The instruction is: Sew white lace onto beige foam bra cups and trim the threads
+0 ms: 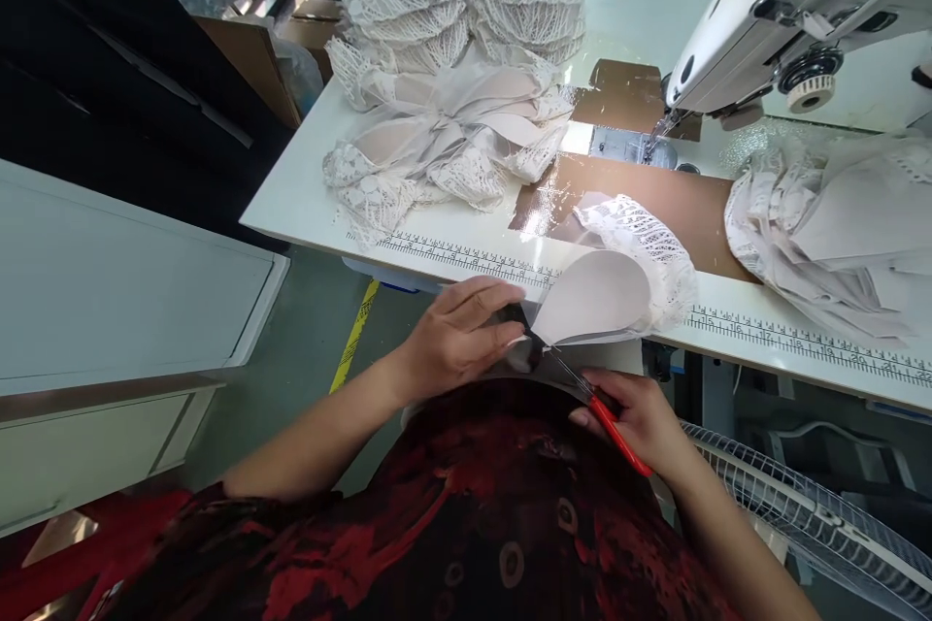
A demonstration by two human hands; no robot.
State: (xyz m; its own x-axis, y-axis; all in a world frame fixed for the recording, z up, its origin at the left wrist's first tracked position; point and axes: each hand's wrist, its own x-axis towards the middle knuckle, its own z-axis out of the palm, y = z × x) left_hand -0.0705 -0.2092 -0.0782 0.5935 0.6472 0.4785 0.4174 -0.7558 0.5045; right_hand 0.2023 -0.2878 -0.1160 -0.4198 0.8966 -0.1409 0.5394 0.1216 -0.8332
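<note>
A smooth pale cup with a white lace edge (597, 296) lies at the front edge of the sewing table, its pointed end toward me. My right hand (632, 415) is closed round a tool with red handles (618, 435), and its thin metal tip reaches the cup's point. Just left of that point is my left hand (470, 332), its fingers bent and the fingertips near the cup's edge. Whether something thin is between its thumb and fingers is too small to tell.
A white sewing machine (757, 15) stands at the back right. Stacked lace cups (408, 5) and loose cups (451, 131) cover the table's left part; more cups (837, 213) lie at the right. A wire rack (801, 514) is below the table at the right.
</note>
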